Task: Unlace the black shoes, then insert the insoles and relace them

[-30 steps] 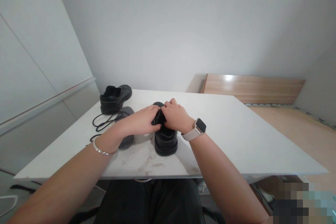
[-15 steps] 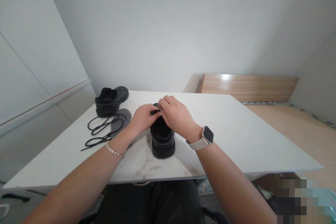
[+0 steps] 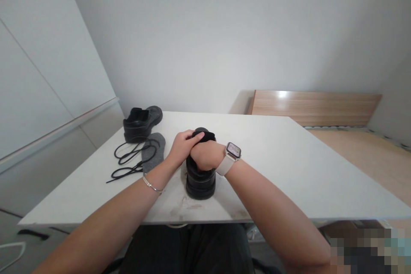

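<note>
A black shoe (image 3: 201,186) stands on the table, heel toward me and toe pointing away. My left hand (image 3: 183,147) grips its upper at the left, thumb against the raised black tongue (image 3: 208,135). Wrist bent, my right hand (image 3: 207,155) reaches down into the shoe's opening, and its fingers are hidden inside. Left of the hands lies a grey insole (image 3: 153,154), partly crossed by black shoelaces (image 3: 126,173) in loose loops. A second black shoe (image 3: 136,128) rests behind them, with its opening showing.
The white table (image 3: 272,171) has brownish smudges near its front edge, around the shoe. Beyond it at the right is a wooden board (image 3: 314,107) by a wall. White panels (image 3: 48,72) border the left side.
My right hand has gone from pinching at the front of the shoe's opening to inside the shoe. The tongue now stands up under my left thumb. The view has shifted slightly.
</note>
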Demonstrator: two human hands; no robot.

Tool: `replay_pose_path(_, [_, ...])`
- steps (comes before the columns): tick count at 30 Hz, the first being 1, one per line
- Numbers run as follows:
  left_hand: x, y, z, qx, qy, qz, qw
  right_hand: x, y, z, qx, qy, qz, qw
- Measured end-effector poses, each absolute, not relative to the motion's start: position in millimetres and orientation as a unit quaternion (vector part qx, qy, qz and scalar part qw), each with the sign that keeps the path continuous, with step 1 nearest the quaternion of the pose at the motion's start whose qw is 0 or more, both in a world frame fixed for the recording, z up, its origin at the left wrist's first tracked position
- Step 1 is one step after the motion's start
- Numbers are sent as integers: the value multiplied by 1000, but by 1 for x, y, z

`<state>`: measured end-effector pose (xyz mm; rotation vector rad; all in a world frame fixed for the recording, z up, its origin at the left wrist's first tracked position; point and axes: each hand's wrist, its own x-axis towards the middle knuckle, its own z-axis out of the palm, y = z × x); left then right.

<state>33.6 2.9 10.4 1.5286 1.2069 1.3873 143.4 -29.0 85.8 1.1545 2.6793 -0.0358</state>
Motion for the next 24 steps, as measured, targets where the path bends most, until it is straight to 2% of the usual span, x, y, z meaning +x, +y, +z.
replay_pose_path(4, [35,1,11,582,463,549,381,142,-32,87,395,904,-23,161])
replay_pose_path(10, [35,-1,12,568,452,559,401,149,-24,79,388,911,-31,137])
replay_pose_path(18, [34,1,7,532,425,564,466,167,-34,78,418,908,7,11])
replay_pose_path(24, [35,3,6,510,401,578,495,179,-46,92,476,864,30,-164])
